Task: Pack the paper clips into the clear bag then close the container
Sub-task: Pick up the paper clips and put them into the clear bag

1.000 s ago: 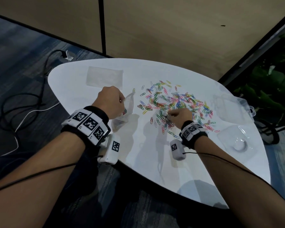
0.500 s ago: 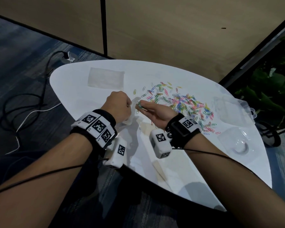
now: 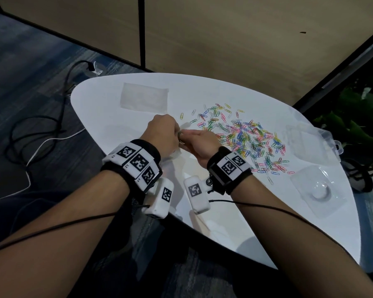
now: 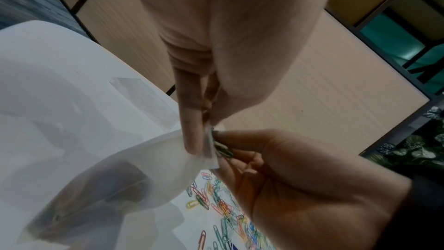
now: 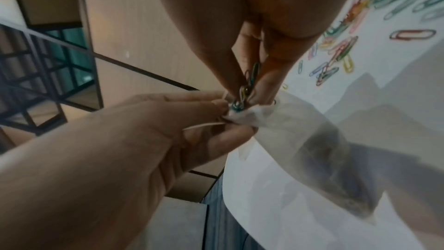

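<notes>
The left hand (image 3: 162,134) pinches the rim of the clear bag (image 5: 312,140) between thumb and fingers (image 4: 192,121) and holds its mouth up, above the near left part of the white counter (image 3: 108,117). The bag hangs down from this pinch; its long axis runs from the mouth down to the bottom, where a few clips already lie.

The right hand (image 3: 200,145) holds a small bunch of paper clips (image 5: 247,86) between narrow fingertips (image 5: 266,83), right at the bag mouth. The bunch points lengthwise to the opening.

The bag looks thin, soft and slippery, so I think it must be held at the rim, with the mouth kept apart. The clips are light and stiff, and they hook one another easily; some may fall beside the mouth.

Most clips still lie in a colourful scatter (image 3: 246,138) on the right of the hands. The open plastic container (image 3: 310,138) waits at the far right edge, and a second flat bag (image 3: 143,98) lies at the far left.
</notes>
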`<action>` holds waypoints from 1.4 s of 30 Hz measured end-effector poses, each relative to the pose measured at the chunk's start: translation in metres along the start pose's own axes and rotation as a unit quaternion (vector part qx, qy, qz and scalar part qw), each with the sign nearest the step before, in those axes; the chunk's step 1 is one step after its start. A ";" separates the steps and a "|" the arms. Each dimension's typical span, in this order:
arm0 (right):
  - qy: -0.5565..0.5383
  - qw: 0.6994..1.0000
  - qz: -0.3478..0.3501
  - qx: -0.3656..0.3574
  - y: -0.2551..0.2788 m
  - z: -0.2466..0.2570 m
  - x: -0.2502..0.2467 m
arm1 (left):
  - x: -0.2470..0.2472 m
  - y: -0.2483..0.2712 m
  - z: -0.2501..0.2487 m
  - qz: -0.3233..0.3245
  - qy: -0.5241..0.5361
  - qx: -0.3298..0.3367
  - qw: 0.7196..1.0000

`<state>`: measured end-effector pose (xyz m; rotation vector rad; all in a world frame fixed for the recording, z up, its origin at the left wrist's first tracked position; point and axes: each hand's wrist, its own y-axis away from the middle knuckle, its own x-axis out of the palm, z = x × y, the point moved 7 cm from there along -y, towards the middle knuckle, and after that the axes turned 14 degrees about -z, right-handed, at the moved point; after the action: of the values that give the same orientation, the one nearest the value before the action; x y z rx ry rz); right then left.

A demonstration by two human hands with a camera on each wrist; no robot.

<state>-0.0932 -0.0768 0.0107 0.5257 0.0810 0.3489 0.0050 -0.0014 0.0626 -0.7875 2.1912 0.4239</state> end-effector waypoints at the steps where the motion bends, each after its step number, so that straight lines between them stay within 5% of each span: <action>1: 0.016 1.000 -0.001 0.004 -0.002 -0.002 0.000 | 0.002 0.001 -0.001 0.004 0.000 0.005 1.000; 5: 0.168 0.983 -0.030 -0.059 -0.014 -0.006 0.004 | 0.007 0.006 -0.003 0.027 -0.002 0.018 0.999; 9: 0.471 0.823 -0.045 -0.314 0.000 0.016 0.021 | -0.001 0.001 0.007 -0.004 0.013 0.000 1.000; 12: 0.516 0.787 0.038 -0.337 0.006 0.018 0.032 | -0.007 -0.001 0.012 -0.016 0.014 -0.001 1.000; 14: 0.503 0.795 0.109 -0.322 0.009 0.018 0.036 | -0.014 -0.002 0.015 -0.028 0.016 -0.002 0.999; 16: 0.374 0.866 0.151 -0.297 0.011 0.031 0.032 | -0.024 -0.006 0.021 -0.048 0.025 -0.017 0.998; 18: 0.200 0.943 0.136 -0.227 -0.003 0.044 0.017 | -0.037 -0.012 0.033 -0.075 0.035 -0.042 0.996; 20: 0.164 0.962 0.072 -0.209 -0.039 0.048 -0.001 | -0.046 -0.016 0.045 -0.094 0.045 -0.061 0.993; 21: 0.215 0.949 0.038 -0.225 -0.060 0.049 -0.007 | -0.048 -0.018 0.048 -0.099 0.047 -0.064 0.992; 23: 0.412 0.864 0.006 -0.290 -0.098 0.046 -0.003 | -0.047 -0.020 0.050 -0.100 0.045 -0.065 0.992; 25: 0.550 0.757 0.051 -0.349 -0.118 0.037 0.018 | -0.044 -0.022 0.049 -0.097 0.047 -0.071 0.992; 30: 0.724 0.566 0.152 -0.364 -0.140 -0.001 0.050 | -0.033 -0.026 0.048 -0.078 0.052 -0.087 0.992; 34: 0.728 0.583 0.112 -0.342 -0.147 -0.017 0.018 | -0.029 -0.026 0.042 -0.066 0.046 -0.079 0.994; 37: 0.746 0.551 0.124 -0.352 -0.136 -0.039 0.004 | -0.030 -0.024 0.035 -0.068 0.028 -0.066 0.995; 42: 0.679 0.538 0.124 -0.484 -0.099 -0.041 0.007 | -0.023 -0.018 0.029 -0.050 0.017 -0.062 0.997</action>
<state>-0.0634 -0.1349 -0.0751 -1.0071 1.2851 0.9443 0.0450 0.0088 0.0604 -0.9725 2.1618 0.5024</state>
